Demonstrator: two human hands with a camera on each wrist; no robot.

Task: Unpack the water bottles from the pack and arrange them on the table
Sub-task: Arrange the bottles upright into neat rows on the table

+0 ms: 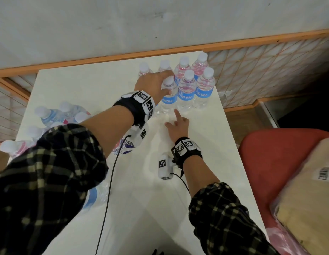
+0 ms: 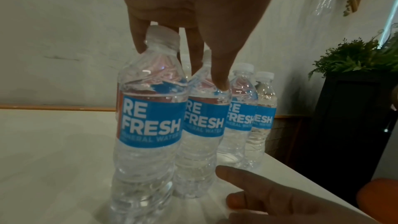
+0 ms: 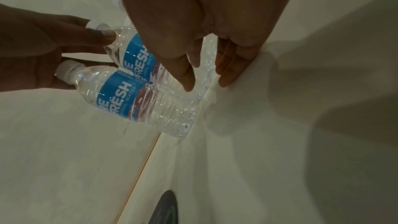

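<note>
Several clear water bottles with blue labels stand in rows [image 1: 187,89] at the far right of the white table [image 1: 97,85]. My left hand [image 1: 154,83] comes down on the left end of the front row. Its fingers [image 2: 137,37] straddle the cap of the nearest bottle [image 2: 150,117], which my palm hides in the head view. The thumb [image 2: 219,74] lies against the neighbouring bottle [image 1: 169,98]. My right hand [image 1: 178,126] rests open on the table just before the bottle bases, index finger [image 1: 177,114] stretched toward them. The wrapped pack [image 1: 64,115] with more bottles lies at the left, partly under my left arm.
The table's right edge [image 1: 231,140] runs close beside the arranged bottles. A red chair [image 1: 270,153] carrying a wrapped parcel [image 1: 307,190] stands at the right. A wall with an orange-framed lattice [image 1: 270,57] backs the table. Cables [image 1: 112,172] trail from my wrists.
</note>
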